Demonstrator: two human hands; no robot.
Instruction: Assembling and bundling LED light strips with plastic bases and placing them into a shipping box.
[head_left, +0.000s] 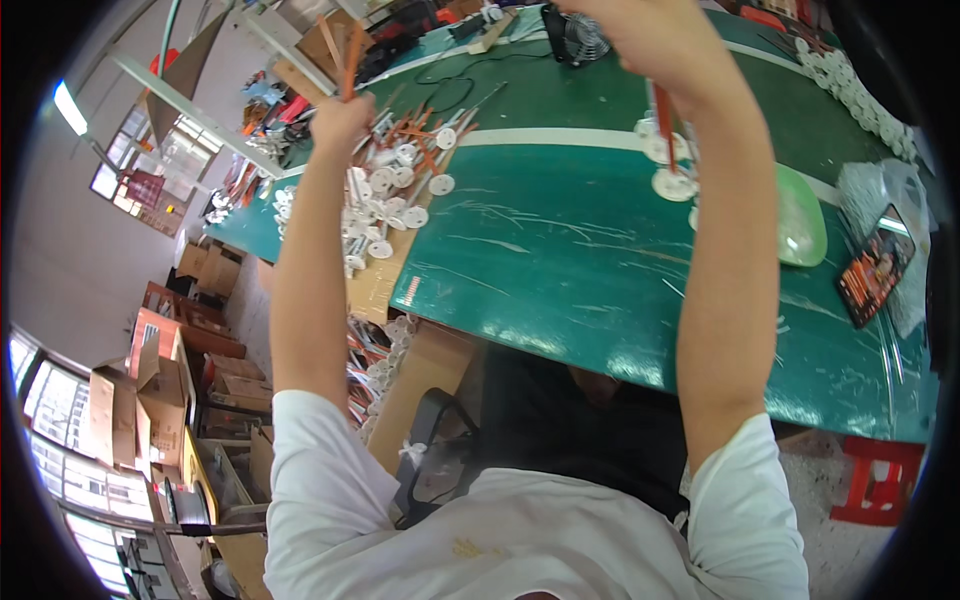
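Note:
My left hand (340,122), raised at the upper left, is closed around a thin orange strip (352,62) that sticks up out of the fist. Below and beside it lies a heap of white round plastic discs (383,180) with orange and white strips among them. My right hand (650,45) is over the far part of the table, its fingers partly cut off by the top edge. From under its palm an orange strip (663,112) runs down to several white discs (675,184); whether the hand grips the strip is hidden.
The green table (560,240) carries a small black fan (575,38), a light green dish (798,215), a phone (876,266) on a clear plastic bag (905,300), and a row of white discs (850,95). A red stool (878,480) and cardboard boxes (160,410) stand around.

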